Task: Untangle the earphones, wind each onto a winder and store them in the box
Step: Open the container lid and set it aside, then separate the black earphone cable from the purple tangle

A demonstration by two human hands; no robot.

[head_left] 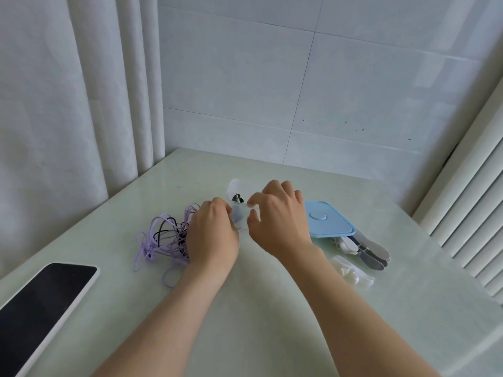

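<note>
A tangle of purple and black earphone cables (166,242) lies on the pale green table (258,308), left of centre. My left hand (213,235) and my right hand (277,219) meet over a small clear plastic box (241,213), fingers curled on its two sides. Something dark shows just behind the box. A blue lid (328,219) lies flat to the right of my right hand. Grey and white winders (367,248) lie fanned out past the lid's near corner, and a clear white winder (352,272) lies in front of them.
A black phone in a white case (40,308) lies at the table's near left. White curtains hang to the left, a tiled wall stands behind, and white slatted panels run along the right edge.
</note>
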